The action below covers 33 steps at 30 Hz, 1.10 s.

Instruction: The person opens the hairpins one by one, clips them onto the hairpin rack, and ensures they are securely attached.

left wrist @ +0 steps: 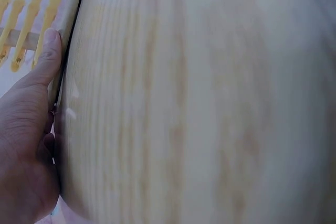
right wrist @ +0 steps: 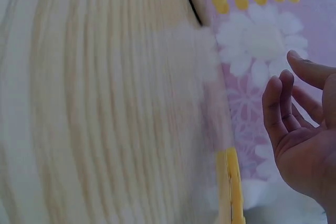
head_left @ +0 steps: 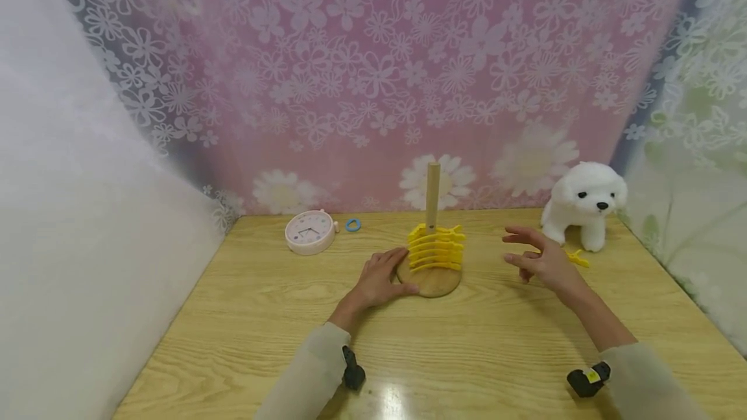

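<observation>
A wooden stand has an upright post (head_left: 432, 196) on a round base (head_left: 434, 282). Several yellow plastic clips (head_left: 436, 253) sit one above another on the post, spread sideways. With thumb and fingers, my left hand (head_left: 379, 279) holds the base's left rim; the thumb (left wrist: 50, 51) lies near the lowest clip in the left wrist view. To the right, my right hand (head_left: 545, 266) hovers above the table with loosely bent fingers and nothing between them. Partly hidden behind that hand lies one loose yellow clip (head_left: 578, 258), also seen on the tabletop in the right wrist view (right wrist: 230, 187).
A white plush dog (head_left: 586, 203) stands at the back right, just behind the loose clip. At the back left are a pink alarm clock (head_left: 311, 232) and a small blue ring (head_left: 353, 224). Flowered cloth hangs behind the wooden table (head_left: 257, 342).
</observation>
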{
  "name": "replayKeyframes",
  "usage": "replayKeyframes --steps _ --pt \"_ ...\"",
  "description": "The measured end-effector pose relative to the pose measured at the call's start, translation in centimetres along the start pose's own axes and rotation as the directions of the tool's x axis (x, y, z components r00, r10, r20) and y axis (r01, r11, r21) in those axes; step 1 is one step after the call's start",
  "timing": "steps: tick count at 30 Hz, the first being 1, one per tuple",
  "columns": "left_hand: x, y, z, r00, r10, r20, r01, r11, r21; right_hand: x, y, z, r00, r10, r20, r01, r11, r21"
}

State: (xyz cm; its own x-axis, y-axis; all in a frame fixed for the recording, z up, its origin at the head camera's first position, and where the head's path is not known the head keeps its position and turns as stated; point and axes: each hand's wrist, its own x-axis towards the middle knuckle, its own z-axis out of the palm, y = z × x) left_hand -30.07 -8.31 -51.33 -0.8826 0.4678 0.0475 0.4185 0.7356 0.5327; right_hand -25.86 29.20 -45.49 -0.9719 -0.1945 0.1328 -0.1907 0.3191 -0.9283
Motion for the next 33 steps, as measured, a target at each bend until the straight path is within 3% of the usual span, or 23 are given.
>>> replayKeyframes --steps 7,15,22,33 --pt "0.0 0.2 -0.1 1.0 0.003 0.003 -0.003 1.0 0.001 -0.9 2.0 -2.9 0.999 0.033 -0.039 -0.035 0.998 -0.046" --pt "0.0 0.0 0.0 1.0 0.012 -0.003 -0.012 1.0 -0.003 -1.5 4.6 -5.9 0.986 0.043 -0.16 -0.066 0.988 -0.138" --pt "-0.1 0.0 0.0 1.0 0.004 -0.004 -0.004 1.0 -0.004 -2.1 6.1 -7.9 0.977 0.071 -0.199 -0.095 0.989 -0.115" --pt "0.0 0.1 -0.1 1.0 -0.011 0.0 0.011 1.0 -0.007 -2.3 7.2 -9.4 0.949 0.203 -0.242 -0.234 0.966 -0.108"
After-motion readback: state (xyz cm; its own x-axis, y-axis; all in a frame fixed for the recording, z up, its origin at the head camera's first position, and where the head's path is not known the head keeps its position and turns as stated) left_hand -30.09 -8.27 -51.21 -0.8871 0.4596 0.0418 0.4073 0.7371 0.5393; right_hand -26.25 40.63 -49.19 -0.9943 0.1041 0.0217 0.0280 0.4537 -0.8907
